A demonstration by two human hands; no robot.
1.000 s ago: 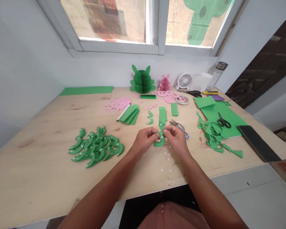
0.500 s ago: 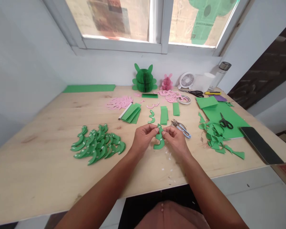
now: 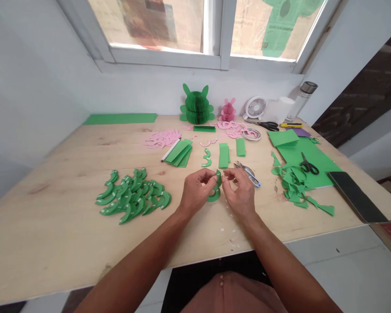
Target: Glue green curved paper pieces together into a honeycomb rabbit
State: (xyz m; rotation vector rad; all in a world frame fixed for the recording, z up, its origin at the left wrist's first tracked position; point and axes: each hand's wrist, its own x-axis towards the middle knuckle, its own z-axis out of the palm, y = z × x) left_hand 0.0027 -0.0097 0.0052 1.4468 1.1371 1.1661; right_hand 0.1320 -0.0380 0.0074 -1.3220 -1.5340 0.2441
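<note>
- One wooden table.
- Window paper across two panes, its print too blurred for me to read.
- Two hands: the left hand has its grip pinched on one green wavy cutout, over the table's front middle; the right hand is narrowed just beside, whether holding I can't tell.
- Two black-handled scissors.

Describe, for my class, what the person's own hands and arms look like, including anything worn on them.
The left hand and right hand are bare, with no gloves, rings or bracelets to be seen. The left forearm and right forearm are uncovered; no sleeves show. Below, a dusty-pink top has small, pale round buttons down its front.
</note>
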